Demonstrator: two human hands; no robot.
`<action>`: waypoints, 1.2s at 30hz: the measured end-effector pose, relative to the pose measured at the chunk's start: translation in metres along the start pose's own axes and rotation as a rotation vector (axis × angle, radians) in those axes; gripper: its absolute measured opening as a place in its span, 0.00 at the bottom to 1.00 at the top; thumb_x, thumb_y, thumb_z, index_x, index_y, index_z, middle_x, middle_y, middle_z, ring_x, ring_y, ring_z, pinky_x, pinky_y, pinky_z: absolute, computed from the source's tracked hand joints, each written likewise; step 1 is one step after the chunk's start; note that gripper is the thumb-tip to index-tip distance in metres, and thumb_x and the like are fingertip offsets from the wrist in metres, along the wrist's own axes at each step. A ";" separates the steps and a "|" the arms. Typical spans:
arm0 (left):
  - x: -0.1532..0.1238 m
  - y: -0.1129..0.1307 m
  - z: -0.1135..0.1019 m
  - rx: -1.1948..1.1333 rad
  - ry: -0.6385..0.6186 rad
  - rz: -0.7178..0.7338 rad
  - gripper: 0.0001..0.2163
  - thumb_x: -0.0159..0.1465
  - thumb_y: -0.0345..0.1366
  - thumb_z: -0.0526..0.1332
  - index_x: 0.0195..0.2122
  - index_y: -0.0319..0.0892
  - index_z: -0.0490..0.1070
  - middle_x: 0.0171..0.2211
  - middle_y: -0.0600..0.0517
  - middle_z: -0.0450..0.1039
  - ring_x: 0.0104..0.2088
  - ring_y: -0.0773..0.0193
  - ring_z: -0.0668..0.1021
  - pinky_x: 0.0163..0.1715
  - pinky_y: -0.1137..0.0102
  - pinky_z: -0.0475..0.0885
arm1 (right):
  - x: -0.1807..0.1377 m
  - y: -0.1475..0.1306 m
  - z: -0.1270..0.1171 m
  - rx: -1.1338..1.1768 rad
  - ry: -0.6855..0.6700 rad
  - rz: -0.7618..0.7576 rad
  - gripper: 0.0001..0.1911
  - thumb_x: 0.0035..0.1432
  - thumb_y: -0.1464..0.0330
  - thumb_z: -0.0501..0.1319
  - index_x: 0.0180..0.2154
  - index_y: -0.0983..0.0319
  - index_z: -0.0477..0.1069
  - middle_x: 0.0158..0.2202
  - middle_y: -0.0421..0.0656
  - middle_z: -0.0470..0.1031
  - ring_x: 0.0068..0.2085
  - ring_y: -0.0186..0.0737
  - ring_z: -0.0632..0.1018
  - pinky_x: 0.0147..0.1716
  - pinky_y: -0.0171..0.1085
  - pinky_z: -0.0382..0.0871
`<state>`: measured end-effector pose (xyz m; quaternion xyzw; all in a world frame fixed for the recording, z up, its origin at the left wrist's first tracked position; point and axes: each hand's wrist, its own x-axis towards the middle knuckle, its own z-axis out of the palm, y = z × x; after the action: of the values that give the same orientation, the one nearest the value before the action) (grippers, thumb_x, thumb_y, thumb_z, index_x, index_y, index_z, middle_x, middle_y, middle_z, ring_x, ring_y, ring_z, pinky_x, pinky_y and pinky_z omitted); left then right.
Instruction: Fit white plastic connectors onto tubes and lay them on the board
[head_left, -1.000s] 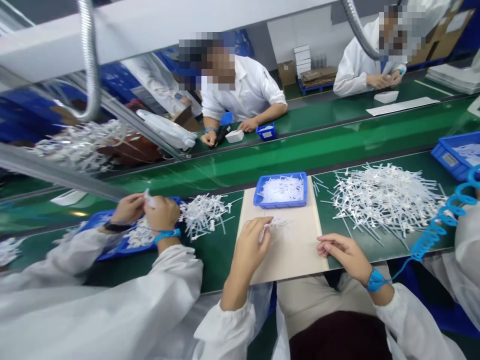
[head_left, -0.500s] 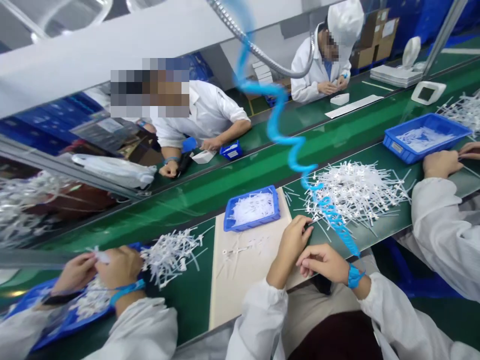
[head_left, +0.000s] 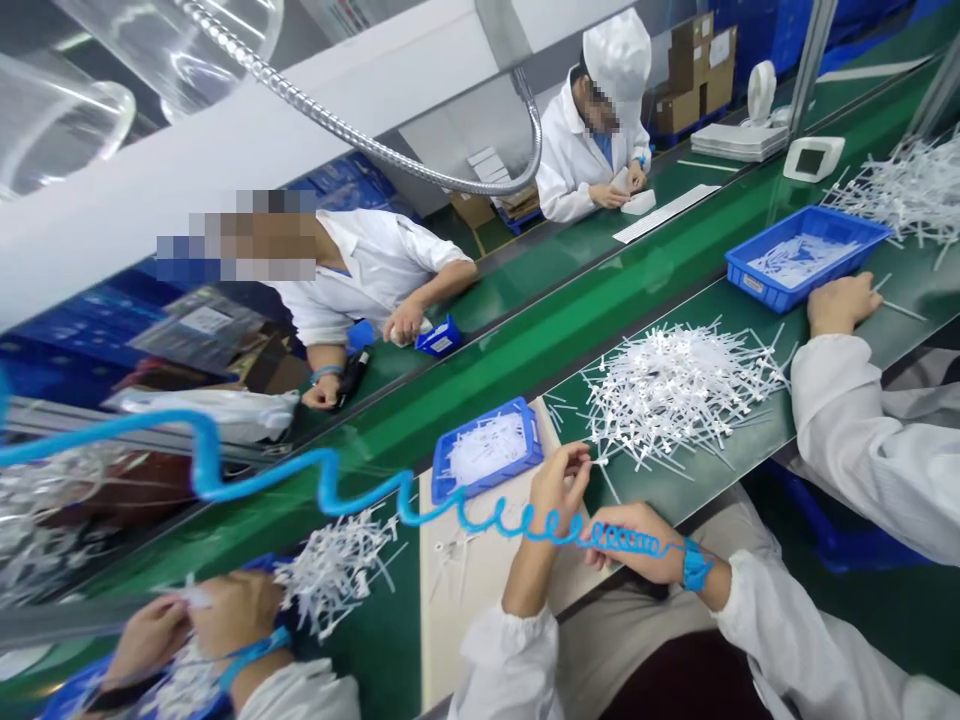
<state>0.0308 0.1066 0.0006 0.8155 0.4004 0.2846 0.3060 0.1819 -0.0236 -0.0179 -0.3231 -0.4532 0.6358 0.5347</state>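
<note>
My left hand (head_left: 559,488) is closed, its fingertips together at the near left edge of a pile of white plastic pieces with thin strips (head_left: 684,385). One white piece (head_left: 602,463) is at those fingertips. Just right of it and nearer to me, my right hand (head_left: 646,530), with a blue wristband (head_left: 697,565), is curled in. The coiled blue cord (head_left: 480,515) crosses in front, so what its fingers hold, if anything, is hidden. A few strip pieces (head_left: 450,560) lie on the pale board (head_left: 442,640). A blue tray (head_left: 534,455) of white strips stands at the board's far end.
At the left, a co-worker's hands (head_left: 236,610) work beside another pile (head_left: 337,570). A hand (head_left: 844,303) at the right is near a second blue tray (head_left: 806,290). Beyond the green belt (head_left: 555,360) sit two people in white coats. A metal hose (head_left: 360,150) hangs overhead.
The view has shifted, and the blue cord has swung left and down, across my hands. My hands stay close together by the pile. The nearer person opposite has moved a hand to the small blue box.
</note>
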 end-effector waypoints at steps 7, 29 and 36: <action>0.000 0.023 -0.036 -0.160 0.073 -0.127 0.13 0.70 0.43 0.67 0.50 0.42 0.80 0.44 0.45 0.84 0.44 0.55 0.86 0.47 0.62 0.83 | 0.002 0.016 0.002 0.075 0.282 -0.057 0.17 0.71 0.54 0.66 0.46 0.60 0.80 0.34 0.41 0.79 0.32 0.37 0.79 0.35 0.37 0.77; -0.095 -0.022 -0.068 0.252 0.497 -0.367 0.15 0.74 0.38 0.60 0.58 0.41 0.77 0.48 0.41 0.82 0.37 0.57 0.84 0.37 0.64 0.81 | 0.008 0.016 -0.009 -0.223 0.263 -0.059 0.19 0.71 0.52 0.67 0.40 0.61 0.87 0.37 0.47 0.80 0.32 0.40 0.77 0.34 0.39 0.73; -0.092 -0.049 -0.077 0.325 0.424 -0.335 0.12 0.69 0.35 0.63 0.52 0.44 0.81 0.47 0.42 0.83 0.37 0.54 0.83 0.41 0.61 0.80 | 0.007 0.015 -0.006 -0.143 0.289 0.066 0.19 0.66 0.51 0.70 0.45 0.61 0.82 0.31 0.42 0.79 0.30 0.40 0.77 0.32 0.39 0.72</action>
<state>-0.0952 0.0753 -0.0055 0.6989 0.6243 0.3261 0.1242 0.1802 -0.0159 -0.0341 -0.4633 -0.4049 0.5661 0.5486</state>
